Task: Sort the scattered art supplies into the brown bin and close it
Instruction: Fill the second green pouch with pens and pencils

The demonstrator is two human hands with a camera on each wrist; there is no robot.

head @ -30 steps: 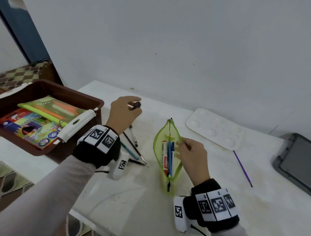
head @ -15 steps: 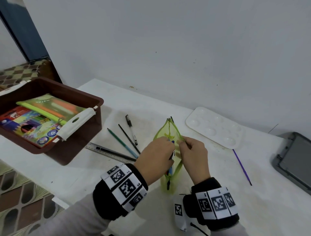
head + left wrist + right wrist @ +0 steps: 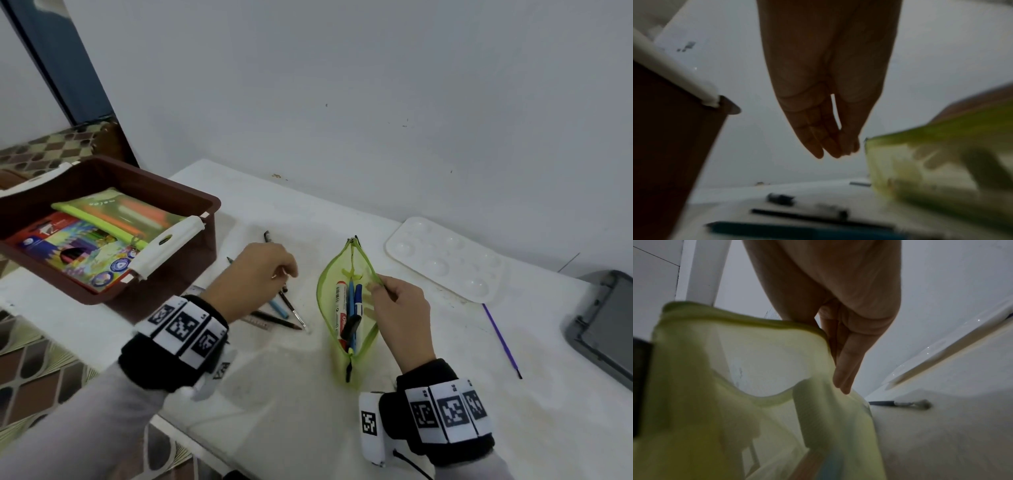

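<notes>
Here the left hand (image 3: pixel 255 274), fingers loosely together and holding nothing, hovers at frame centre over the loose pencils and brushes (image 3: pixel 284 310), whose long axes slant from upper left to lower right just beneath its fingertips. Right of them, the right hand (image 3: pixel 399 303) pinches open the green pouch (image 3: pixel 329 291); the brown bin (image 3: pixel 202 205) sits upper left, nearer the left hand.

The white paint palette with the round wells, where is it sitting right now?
In the head view the white paint palette lies flat on the white table by the wall, beyond the right hand, right of the green pouch.
</notes>
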